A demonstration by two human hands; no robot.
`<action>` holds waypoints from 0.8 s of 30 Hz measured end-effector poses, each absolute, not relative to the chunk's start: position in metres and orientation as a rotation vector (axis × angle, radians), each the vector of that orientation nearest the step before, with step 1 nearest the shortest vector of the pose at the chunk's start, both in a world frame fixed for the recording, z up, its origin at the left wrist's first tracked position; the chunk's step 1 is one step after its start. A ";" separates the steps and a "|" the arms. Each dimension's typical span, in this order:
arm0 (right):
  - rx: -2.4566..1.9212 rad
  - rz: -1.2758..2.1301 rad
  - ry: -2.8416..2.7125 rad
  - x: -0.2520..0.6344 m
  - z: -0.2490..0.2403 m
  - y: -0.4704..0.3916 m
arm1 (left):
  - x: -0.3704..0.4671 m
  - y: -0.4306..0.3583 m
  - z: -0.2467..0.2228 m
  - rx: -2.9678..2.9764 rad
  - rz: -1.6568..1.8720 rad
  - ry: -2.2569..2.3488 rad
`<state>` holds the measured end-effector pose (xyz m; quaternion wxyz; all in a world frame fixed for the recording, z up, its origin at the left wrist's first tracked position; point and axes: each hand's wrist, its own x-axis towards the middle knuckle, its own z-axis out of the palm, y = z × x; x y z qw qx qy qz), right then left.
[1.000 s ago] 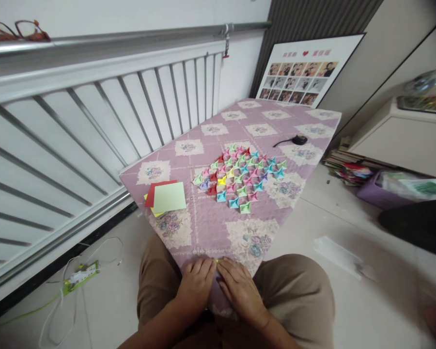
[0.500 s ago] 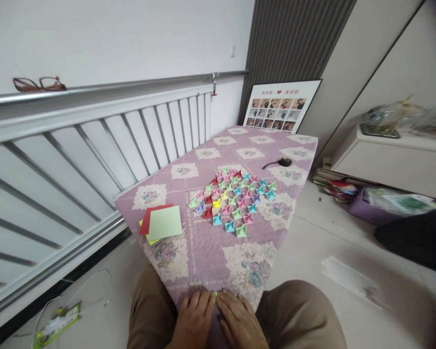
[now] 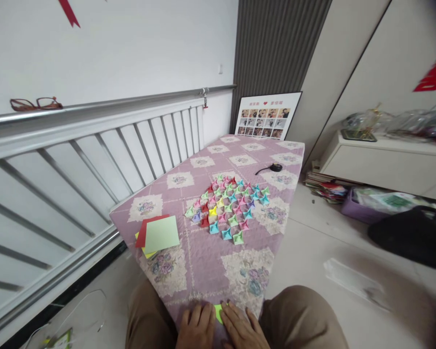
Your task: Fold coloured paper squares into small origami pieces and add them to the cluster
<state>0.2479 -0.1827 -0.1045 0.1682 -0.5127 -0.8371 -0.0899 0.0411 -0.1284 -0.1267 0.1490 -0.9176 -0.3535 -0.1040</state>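
Observation:
A small yellow-green paper [image 3: 218, 313] lies at the near edge of the purple flowered cloth [image 3: 207, 261], partly covered by my fingers. My left hand [image 3: 196, 325] rests flat at its left side, fingers stretched out. From the right, my right hand [image 3: 241, 325] lies flat with its fingertips on the paper's edge. Farther up the table stand several small folded paper pieces [image 3: 212, 211] in many colours, set out in a diamond-like group. To their left is a stack of square sheets, pale green [image 3: 162, 233] on top, with red [image 3: 141, 234] and yellow ones showing beneath.
A black tape measure [image 3: 276, 167] lies near the table's far right. A photo board [image 3: 268, 116] leans behind the table. White railing [image 3: 131, 150] runs along the left, with glasses [image 3: 36, 103] on its ledge. A purple bin [image 3: 359, 208] stands on the floor at right.
The view has tilted up slightly and shifted to the right. More of the yellow-green paper now shows between my hands, which lie slightly farther apart.

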 end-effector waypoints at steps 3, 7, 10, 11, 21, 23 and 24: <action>-1.464 -0.239 -2.368 0.247 -0.104 -0.181 | 0.040 -0.127 -0.131 -2.624 -0.377 -0.988; -1.445 -0.258 -2.336 0.247 -0.107 -0.181 | 0.041 -0.130 -0.124 -2.593 -0.459 -0.949; -1.515 -0.203 -2.317 0.249 -0.110 -0.185 | 0.043 -0.136 -0.111 -2.578 -0.401 -1.018; -1.550 -0.167 -2.314 0.250 -0.111 -0.187 | 0.044 -0.138 -0.108 -2.568 -0.422 -1.034; -1.855 0.099 -2.229 0.239 -0.097 -0.197 | 0.042 -0.147 -0.096 -2.627 -0.495 -1.110; -1.923 0.113 -2.188 0.235 -0.091 -0.199 | 0.041 -0.149 -0.088 -2.683 -0.448 -1.127; -1.940 0.127 -2.182 0.233 -0.087 -0.200 | 0.041 -0.150 -0.082 -2.706 -0.404 -1.180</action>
